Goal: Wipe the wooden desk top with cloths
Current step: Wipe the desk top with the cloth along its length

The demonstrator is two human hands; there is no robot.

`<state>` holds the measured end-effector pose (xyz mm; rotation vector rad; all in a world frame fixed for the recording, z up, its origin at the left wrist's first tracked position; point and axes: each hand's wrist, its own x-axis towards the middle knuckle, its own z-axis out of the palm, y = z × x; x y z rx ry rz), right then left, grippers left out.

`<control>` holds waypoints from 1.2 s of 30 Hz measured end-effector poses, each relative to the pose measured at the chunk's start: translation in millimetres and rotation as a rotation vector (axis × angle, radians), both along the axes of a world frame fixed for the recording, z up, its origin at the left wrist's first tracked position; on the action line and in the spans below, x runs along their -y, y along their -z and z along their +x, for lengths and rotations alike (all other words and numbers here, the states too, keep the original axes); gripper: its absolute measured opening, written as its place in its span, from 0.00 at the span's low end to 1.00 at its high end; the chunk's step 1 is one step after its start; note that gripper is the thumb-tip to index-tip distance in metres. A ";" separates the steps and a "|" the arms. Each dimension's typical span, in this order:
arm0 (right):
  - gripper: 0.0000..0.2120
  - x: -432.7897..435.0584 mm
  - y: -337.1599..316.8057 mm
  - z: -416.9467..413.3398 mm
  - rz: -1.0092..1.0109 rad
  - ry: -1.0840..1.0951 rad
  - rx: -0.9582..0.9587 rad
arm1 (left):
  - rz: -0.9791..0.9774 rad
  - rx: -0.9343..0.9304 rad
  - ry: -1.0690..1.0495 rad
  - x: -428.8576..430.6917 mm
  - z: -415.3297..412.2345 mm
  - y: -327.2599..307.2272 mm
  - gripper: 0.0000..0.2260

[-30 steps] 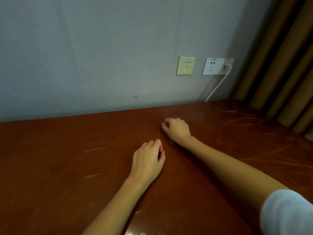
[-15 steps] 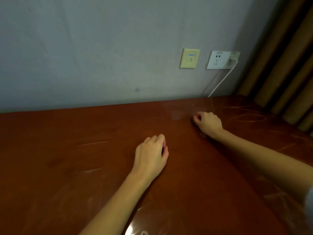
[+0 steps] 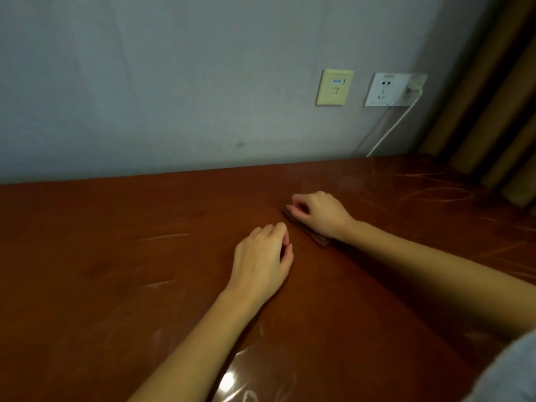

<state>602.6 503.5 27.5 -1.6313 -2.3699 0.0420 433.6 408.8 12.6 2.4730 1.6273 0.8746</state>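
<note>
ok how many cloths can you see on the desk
1: a dark cloth under the right hand on the desk. Another may be hidden under the left hand.

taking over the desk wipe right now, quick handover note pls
Right hand: fingers curled on the dark brown cloth, pressing it onto the desk top near the middle, toward the wall.
Left hand: rests on the desk nearer the person, fingers loosely curled; no cloth shows in it.
Done: cannot tell how much has been wiped.
Left: streaks show at the right end, with more on the left side, so probably wipe both areas, then the near edge.
</note>
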 end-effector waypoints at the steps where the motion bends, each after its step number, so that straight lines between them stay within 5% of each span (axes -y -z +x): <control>1: 0.14 3.0 -1.1 11.7 -0.016 -0.010 0.009 | -0.003 -0.001 0.002 -0.2 -0.1 0.4 0.04; 12: 0.16 -102.8 -0.4 19.1 0.064 0.620 -0.119 | -0.016 0.019 0.013 -5.9 2.8 -0.1 0.03; 18: 0.15 -95.2 0.1 -46.8 0.059 0.319 -0.077 | -0.023 0.048 -0.115 -8.9 -4.6 -3.8 0.04; 23: 0.13 -47.9 3.0 -17.8 0.020 -0.043 -0.020 | -0.016 0.048 -0.177 -7.4 -7.9 -2.5 0.06; 29: 0.12 -85.4 1.3 34.6 0.051 0.211 -0.021 | -0.015 0.026 -0.175 -8.3 -4.0 -1.6 0.03; 36: 0.17 -164.8 -0.8 -24.2 0.053 0.434 -0.061 | 0.013 -0.005 -0.185 -12.6 -1.6 2.2 0.07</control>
